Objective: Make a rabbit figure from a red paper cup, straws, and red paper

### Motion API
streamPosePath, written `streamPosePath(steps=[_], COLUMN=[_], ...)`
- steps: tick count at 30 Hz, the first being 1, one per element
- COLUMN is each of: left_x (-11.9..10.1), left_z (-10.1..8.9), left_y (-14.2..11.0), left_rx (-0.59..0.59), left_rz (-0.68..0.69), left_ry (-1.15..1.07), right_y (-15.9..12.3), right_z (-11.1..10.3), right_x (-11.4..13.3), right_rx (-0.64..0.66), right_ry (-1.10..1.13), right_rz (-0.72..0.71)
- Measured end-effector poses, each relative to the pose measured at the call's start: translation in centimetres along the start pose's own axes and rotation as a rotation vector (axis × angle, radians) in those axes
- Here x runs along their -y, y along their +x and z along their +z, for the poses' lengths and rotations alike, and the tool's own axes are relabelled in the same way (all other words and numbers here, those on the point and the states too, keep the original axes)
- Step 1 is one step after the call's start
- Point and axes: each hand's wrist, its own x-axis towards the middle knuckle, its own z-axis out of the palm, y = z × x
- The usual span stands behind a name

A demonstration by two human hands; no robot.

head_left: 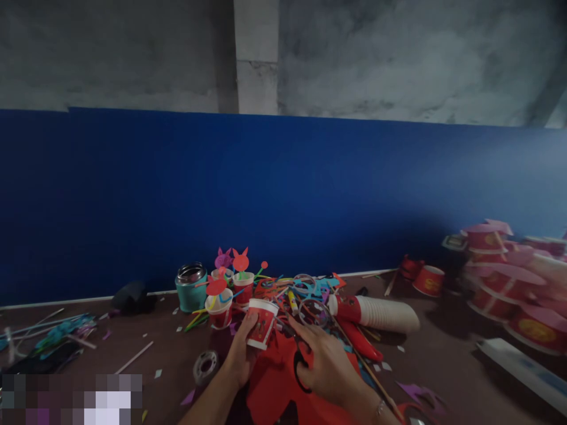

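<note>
Currently, left hand (243,349) with fingers wrapped around 1 paper cup (264,321) near the red sheet (275,381), right hand (328,359) gripping black scissors (296,367) over the sheet, 3 decorated cups (218,314) beyond it.

Scissors (296,367) partly hidden, pink-topped cups (492,292) blurred

Table (172,354): dark brown, pale scraps (386,366) strewn about.
Left of middle: open turquoise jar (192,293), upright; tape roll (198,369) nearer.
Middle: red sheet (272,381), near side.
Right: cup stack (385,313) on its side; red cup (427,281) upside down; purple scrap (423,396).
</note>
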Motion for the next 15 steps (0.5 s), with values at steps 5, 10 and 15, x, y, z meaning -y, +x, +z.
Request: streamPosePath(steps=[5,10,15], left_x=[-0.13,-0.16,-0.44], left_z=[0.06,0.02,0.39], left_y=[-0.16,0.01,-0.36], left_rx=[0.004,-0.057,-0.063], left_rz=[-0.012,-0.036,-0.078], left_ry=[0.003,-0.021,-0.071], right_y=[0.03,-0.04,0.11], right_z=[0.01,0.31,0.90], right_x=[-0.39,-0.58,-0.86], right_rx=[0.026,0.045,0.095], right_ry=[-0.055,-0.022,0.046], right_rz=[-0.060,-0.116,-0.125])
